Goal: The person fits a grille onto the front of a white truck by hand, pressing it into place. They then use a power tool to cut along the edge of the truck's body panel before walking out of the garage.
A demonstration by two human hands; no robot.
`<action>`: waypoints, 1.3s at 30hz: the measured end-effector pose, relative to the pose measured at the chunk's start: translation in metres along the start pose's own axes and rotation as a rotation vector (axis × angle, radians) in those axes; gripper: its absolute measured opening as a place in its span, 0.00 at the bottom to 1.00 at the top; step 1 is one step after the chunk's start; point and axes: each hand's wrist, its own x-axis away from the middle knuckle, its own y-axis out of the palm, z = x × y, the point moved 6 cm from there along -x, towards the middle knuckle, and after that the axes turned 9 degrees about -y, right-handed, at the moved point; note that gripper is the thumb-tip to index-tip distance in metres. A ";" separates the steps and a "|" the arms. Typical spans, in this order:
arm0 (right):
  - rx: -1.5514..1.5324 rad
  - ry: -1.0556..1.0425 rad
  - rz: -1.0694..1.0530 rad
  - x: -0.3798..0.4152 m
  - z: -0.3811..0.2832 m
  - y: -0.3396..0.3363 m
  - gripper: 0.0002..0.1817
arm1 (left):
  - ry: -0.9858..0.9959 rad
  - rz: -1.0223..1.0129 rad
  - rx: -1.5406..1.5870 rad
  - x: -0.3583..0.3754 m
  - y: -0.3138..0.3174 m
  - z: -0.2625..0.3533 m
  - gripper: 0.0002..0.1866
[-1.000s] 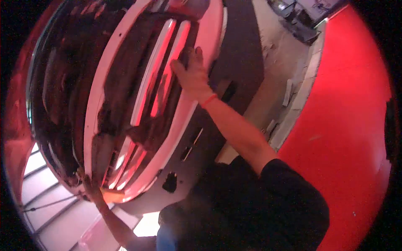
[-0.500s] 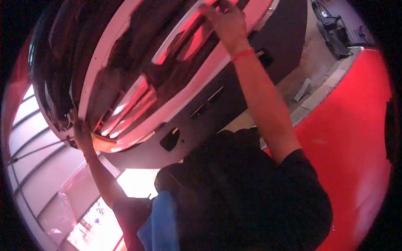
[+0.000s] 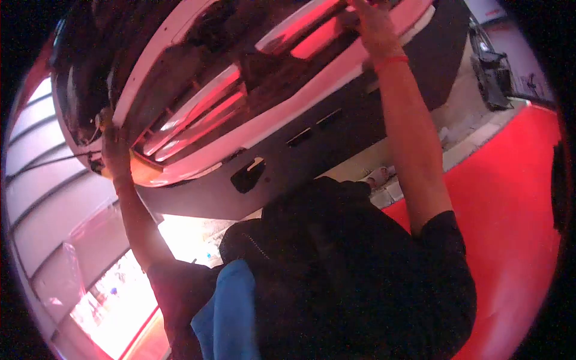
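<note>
A large panel with pink-lit slats and a pale rim (image 3: 264, 135), resembling a vehicle bumper, fills the upper part of the view. At its lower left corner is my left hand (image 3: 114, 147), its fingers up against the edge beside an orange piece (image 3: 150, 171). My right hand (image 3: 375, 27) is at the panel's upper right, over the slats (image 3: 318, 39); its fingertips are dark and partly cut off by the top of the frame. Both arms reach wide apart. What either hand grips cannot be made out.
Below the panel runs a dark flat board (image 3: 312, 138) with cut-out holes. A bright red surface (image 3: 504, 210) lies at the right, with a black metal object (image 3: 495, 75) behind it. Ribbed pale sheeting (image 3: 42, 198) stands at the left. A blue cloth (image 3: 231, 306) hangs at my body.
My right hand has shifted to the right along the panel's slats. My left hand stays at the lower left corner, a little higher in view. The camera's view has shifted slightly.
</note>
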 end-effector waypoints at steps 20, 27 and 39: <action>0.907 -0.526 -0.246 -0.030 0.060 -0.061 0.22 | -0.045 0.004 0.019 0.000 -0.004 0.000 0.31; 0.848 -0.347 0.189 0.018 0.010 -0.031 0.52 | -0.258 -0.143 0.112 0.007 0.015 -0.028 0.27; 0.965 -0.329 0.057 0.018 -0.007 -0.035 0.47 | 0.053 -0.199 -0.055 -0.015 0.020 -0.056 0.31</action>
